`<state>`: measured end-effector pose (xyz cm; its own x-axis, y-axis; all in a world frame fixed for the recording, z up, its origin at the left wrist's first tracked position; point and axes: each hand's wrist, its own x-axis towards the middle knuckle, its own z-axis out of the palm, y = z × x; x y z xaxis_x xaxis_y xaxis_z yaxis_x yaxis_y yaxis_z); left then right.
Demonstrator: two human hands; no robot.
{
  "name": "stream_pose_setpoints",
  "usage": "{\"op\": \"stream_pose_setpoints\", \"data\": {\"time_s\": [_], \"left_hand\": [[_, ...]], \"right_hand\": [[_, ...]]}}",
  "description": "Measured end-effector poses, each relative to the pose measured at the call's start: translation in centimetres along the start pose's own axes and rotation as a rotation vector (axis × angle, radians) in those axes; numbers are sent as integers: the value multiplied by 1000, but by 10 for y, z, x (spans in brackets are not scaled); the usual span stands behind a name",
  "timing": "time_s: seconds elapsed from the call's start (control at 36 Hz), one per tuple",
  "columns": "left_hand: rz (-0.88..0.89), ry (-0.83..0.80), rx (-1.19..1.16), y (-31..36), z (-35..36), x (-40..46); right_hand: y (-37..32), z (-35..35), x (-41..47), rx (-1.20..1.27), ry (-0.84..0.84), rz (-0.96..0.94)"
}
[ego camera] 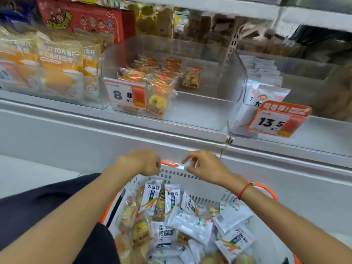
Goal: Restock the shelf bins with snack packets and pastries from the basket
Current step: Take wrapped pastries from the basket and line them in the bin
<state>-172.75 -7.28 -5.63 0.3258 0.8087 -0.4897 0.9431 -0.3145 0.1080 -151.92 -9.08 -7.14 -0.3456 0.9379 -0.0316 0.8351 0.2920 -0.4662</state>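
Over slotted plastic basket (177, 175), glossy packets (190, 223), curled hands

A white perforated plastic basket (177, 175), filled with white snack packets (192, 224) and wrapped yellow pastries (140, 232), is gripped at its orange-trimmed far rim by the left hand (146, 162) and right hand (204, 166), below a clear plastic shelf bin (202, 111).

White shelf (133, 122) carries three clear bins (200, 111) of packets.

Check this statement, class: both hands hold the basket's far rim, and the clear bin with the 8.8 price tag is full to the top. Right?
Not quite. The head view shows the clear bin mostly empty, pastries only at its left. Both hands, left and right, do hold the basket rim.
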Motion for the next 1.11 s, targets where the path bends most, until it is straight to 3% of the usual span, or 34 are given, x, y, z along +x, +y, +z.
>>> {"op": "stream_pose_setpoints", "data": {"time_s": [0.17,0.33,0.42,0.56,0.72,0.97,1.11], "left_hand": [[11,-200,102,8,54,22],[55,-386,164,19,111,34],[41,-431,138,22,133,30],[64,-383,359,18,153,27],[191,-248,586,1,156,38],[145,-171,222,-10,145,44],[186,-134,135,-14,131,48]], "right_hand": [[39,70,-18,128,-392,198],[43,121,-37,117,-632,129],[40,138,-42,56,-632,71],[34,159,-43,-202,-590,-85],[18,176,-35,-154,-559,-72],[5,186,-24,24,-569,132],[11,177,-20,333,-605,259]]}}
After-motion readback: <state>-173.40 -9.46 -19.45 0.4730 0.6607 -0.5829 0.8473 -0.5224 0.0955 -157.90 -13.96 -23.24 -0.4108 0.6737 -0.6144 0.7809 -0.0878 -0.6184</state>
